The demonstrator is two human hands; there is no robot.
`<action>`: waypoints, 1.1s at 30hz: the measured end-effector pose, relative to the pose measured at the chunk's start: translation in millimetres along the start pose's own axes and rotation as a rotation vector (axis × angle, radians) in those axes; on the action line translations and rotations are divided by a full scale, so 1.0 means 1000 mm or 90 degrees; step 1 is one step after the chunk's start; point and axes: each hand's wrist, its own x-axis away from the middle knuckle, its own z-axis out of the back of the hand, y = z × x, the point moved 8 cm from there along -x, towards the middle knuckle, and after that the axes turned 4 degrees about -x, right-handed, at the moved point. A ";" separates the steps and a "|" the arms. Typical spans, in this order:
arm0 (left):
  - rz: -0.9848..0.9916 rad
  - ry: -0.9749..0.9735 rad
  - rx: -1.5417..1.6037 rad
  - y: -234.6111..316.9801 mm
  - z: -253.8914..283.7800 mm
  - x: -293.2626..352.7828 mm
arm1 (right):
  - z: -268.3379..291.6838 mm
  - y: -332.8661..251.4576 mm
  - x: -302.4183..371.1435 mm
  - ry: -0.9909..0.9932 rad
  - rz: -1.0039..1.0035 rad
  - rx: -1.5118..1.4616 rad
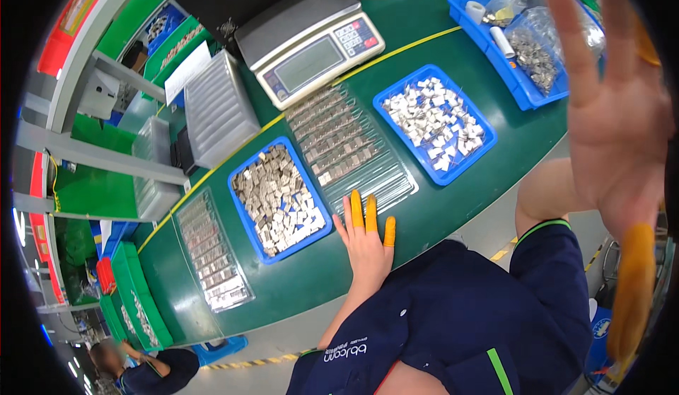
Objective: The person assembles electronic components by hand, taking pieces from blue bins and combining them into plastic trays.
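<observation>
My left hand (369,246), with yellow finger cots on several fingers, rests at the table's near edge, fingers spread. Its fingertips reach the near end of a clear plastic tray (385,188) with rows of small grey metal-like parts (338,137). Large and close at the right, my right hand (619,126) is raised, its fingers stretched out and nothing in it; a yellow cot covers its thumb. Left of the clear tray stands a blue tray (267,259) of small grey and white block-shaped parts (272,197). Another blue tray (444,180), to the right, holds white parts with thin leads (431,115).
Behind the trays stands a weighing scale (311,48). A filled clear tray (212,253) lies at the left, near stacked clear trays (219,112). A large blue bin (523,101) with bags stands at the back right. At the lower left, another person (152,370) is visible.
</observation>
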 end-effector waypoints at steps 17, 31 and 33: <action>0.300 0.364 -0.199 -0.155 0.116 0.025 | 0.055 0.181 0.194 0.102 -0.642 0.702; 0.282 0.218 -0.256 -0.176 0.110 -0.015 | 0.094 0.142 0.202 0.463 -0.495 0.566; 0.285 0.218 -0.202 -0.180 0.108 -0.019 | 0.092 0.140 0.202 0.466 -0.493 0.565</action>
